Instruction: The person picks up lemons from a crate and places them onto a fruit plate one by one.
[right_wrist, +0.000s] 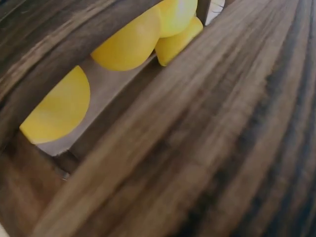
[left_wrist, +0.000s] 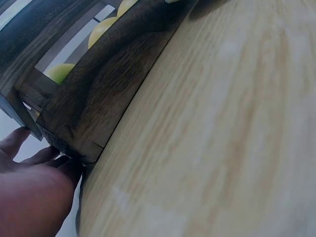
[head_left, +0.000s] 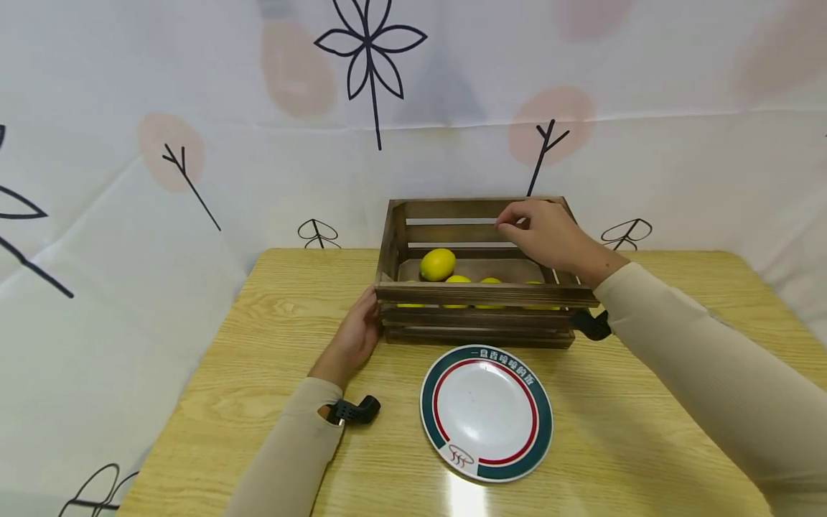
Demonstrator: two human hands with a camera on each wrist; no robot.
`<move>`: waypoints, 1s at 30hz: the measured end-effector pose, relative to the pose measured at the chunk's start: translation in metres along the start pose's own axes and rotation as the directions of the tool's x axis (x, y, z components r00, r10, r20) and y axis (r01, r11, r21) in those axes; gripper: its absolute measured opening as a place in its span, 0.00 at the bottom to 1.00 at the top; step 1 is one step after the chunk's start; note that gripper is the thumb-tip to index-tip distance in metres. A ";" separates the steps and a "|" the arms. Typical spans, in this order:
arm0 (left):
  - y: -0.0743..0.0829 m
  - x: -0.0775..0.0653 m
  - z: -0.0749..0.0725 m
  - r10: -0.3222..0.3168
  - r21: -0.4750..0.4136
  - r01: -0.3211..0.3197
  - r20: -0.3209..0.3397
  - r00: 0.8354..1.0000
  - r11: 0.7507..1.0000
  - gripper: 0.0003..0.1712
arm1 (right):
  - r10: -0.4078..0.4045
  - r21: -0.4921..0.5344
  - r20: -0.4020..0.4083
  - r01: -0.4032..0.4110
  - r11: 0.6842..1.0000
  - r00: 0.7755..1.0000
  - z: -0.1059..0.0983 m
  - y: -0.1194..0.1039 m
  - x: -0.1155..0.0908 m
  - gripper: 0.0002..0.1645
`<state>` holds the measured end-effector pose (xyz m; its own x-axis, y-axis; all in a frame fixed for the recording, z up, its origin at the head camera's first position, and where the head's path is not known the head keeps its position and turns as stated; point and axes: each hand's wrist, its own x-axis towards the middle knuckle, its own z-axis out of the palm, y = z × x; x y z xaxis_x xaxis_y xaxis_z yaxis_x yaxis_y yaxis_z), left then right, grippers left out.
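A slatted dark wooden crate [head_left: 487,293] stands on the table with several yellow lemons [head_left: 437,265] in it. My left hand [head_left: 358,330] is at the crate's front left corner; in the left wrist view its fingers [left_wrist: 42,155] touch the end of the slats. Above the crate's right part hovers my right hand [head_left: 545,233], fingers loosely bent, thumb and index tips close together, nothing visible between them. The right wrist view shows lemons [right_wrist: 131,42] behind a front slat, but not the hand itself.
A round white plate [head_left: 484,413] with a green rim and red ring lies just in front of the crate. The wooden table [head_left: 258,366] reaches back to a white cloth [head_left: 213,86] with plant drawings. A small black device [head_left: 354,410] is strapped to the left wrist.
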<state>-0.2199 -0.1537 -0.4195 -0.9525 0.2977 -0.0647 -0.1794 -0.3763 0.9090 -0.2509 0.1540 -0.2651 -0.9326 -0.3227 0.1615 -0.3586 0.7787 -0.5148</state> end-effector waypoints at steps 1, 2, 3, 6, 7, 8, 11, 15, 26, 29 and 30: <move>0.000 0.000 0.000 0.001 -0.001 -0.001 0.006 1.000 1.000 0.30 | 0.004 0.004 0.006 -0.004 1.000 1.000 0.001 0.000 0.002 0.17; -0.001 0.000 0.000 0.001 -0.002 -0.001 0.012 1.000 1.000 0.30 | 0.008 0.007 0.013 -0.008 1.000 1.000 0.002 0.001 0.003 0.17; -0.001 0.000 0.000 0.004 -0.003 -0.004 0.016 1.000 1.000 0.30 | 0.012 0.009 0.018 -0.012 1.000 1.000 0.002 0.001 0.004 0.17; -0.001 0.001 -0.001 0.004 0.006 -0.005 0.019 1.000 1.000 0.30 | 0.029 0.018 0.037 -0.030 0.999 0.999 0.004 0.002 0.008 0.17; -0.001 0.001 -0.001 0.006 0.010 -0.006 0.019 1.000 1.000 0.31 | 0.036 0.021 0.045 -0.037 0.999 0.998 0.004 0.003 0.009 0.17; -0.001 0.001 -0.001 0.004 0.015 -0.005 0.018 1.000 1.000 0.31 | 0.043 0.021 0.053 -0.045 0.999 0.998 0.005 0.003 0.010 0.17; -0.001 0.001 -0.002 0.001 0.025 -0.001 0.026 1.000 1.000 0.31 | 0.057 0.018 0.075 -0.059 0.998 0.996 0.006 0.006 0.015 0.18; -0.002 0.001 -0.003 0.003 0.022 -0.004 0.049 0.999 1.000 0.30 | 0.067 0.017 0.105 -0.069 0.997 0.992 0.007 0.009 0.021 0.20; -0.004 0.001 -0.010 0.026 -0.003 -0.026 0.079 0.997 1.000 0.28 | 0.090 0.014 0.208 -0.095 0.995 0.974 0.021 0.015 0.028 0.19; -0.005 0.001 -0.012 0.027 -0.006 -0.026 0.081 0.996 1.000 0.28 | 0.080 0.020 0.227 -0.087 0.996 0.971 0.025 0.017 0.028 0.18; -0.005 0.001 -0.012 0.027 -0.005 -0.027 0.082 0.996 1.000 0.28 | 0.080 0.020 0.232 -0.087 0.996 0.969 0.027 0.017 0.028 0.18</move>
<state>-0.2230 -0.1621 -0.4291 -0.9338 0.3579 -0.0060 -0.1548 -0.3885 0.9083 -0.2817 0.1441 -0.2919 -0.9235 -0.3751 -0.0804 -0.2748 0.7930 -0.5437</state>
